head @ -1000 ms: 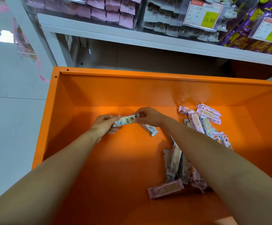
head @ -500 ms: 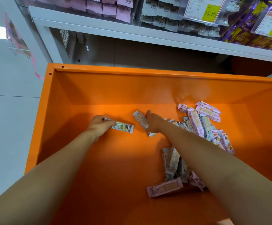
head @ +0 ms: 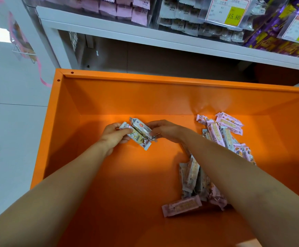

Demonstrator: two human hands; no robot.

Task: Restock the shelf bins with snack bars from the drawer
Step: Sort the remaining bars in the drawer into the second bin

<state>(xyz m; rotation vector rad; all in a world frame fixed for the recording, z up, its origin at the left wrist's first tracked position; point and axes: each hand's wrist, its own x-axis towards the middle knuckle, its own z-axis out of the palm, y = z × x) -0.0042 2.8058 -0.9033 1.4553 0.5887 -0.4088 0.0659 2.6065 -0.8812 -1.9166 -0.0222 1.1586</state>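
Near the far wall of the orange drawer [head: 127, 97], the left hand [head: 114, 137] pinches a white cartoon-printed snack bar [head: 138, 139]. The right hand [head: 164, 130] grips a second white bar [head: 141, 127] touching it. Pink-wrapped bars [head: 221, 132] lie heaped to the right.

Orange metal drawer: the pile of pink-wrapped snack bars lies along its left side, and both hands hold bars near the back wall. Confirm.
Wrong side. The head view shows the pile of pink-wrapped snack bars along the right side of the orange metal drawer. The left hand and right hand do hold pale-wrapped bars near the back wall.
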